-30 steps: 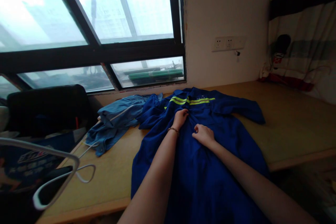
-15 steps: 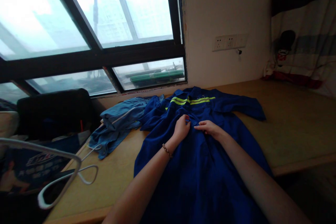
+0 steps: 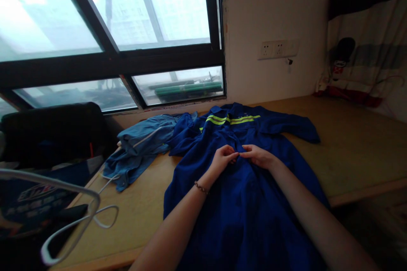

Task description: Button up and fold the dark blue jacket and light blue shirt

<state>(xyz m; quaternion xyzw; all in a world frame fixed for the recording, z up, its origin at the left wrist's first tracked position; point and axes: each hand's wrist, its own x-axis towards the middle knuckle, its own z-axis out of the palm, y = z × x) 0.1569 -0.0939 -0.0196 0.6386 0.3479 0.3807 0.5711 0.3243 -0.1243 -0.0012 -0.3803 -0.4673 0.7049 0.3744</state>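
The left hand (image 3: 223,157) and right hand (image 3: 259,156) have drawn together since a second ago. On the tabletop (image 3: 349,152) the blue jacket (image 3: 248,211) lies flat beneath both; each grip is clamped on its front edge. Such light pinches may slip, bunching the cloth.

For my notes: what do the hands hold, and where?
Both the left hand and right hand pinch the blue work jacket at its front opening, mid-chest.
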